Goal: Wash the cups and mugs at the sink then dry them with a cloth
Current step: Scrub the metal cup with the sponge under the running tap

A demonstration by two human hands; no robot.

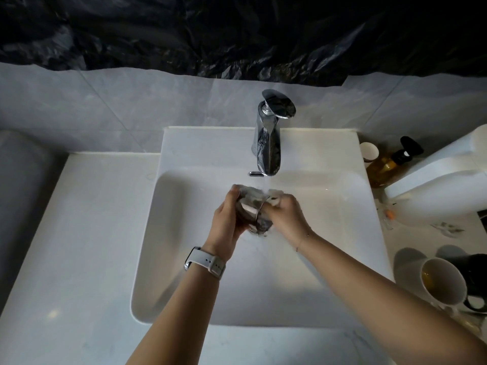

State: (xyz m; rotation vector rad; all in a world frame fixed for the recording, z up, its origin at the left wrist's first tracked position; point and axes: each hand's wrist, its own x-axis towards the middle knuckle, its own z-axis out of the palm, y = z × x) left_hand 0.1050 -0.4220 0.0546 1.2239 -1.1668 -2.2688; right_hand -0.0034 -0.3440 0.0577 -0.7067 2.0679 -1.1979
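A clear glass cup (pixel 253 206) lies on its side between my hands, over the white sink basin (pixel 184 259), under the water running from the chrome tap (pixel 268 143). My left hand (pixel 226 219) grips the cup's base and side. My right hand (pixel 286 214) is closed at the cup's rim, fingers partly inside; something pale shows at its fingertips, too blurred to name. A white mug (pixel 442 281) with brownish residue inside lies tilted on the counter at the right, next to a black mug (pixel 474 275).
A paper cup (pixel 369 151) and an amber pump bottle (pixel 390 164) stand at the back right. A large white appliance (pixel 442 185) takes up the right counter. White countertop (pixel 73 246) stretches to the left. Black plastic sheeting (pixel 237 35) covers the wall above.
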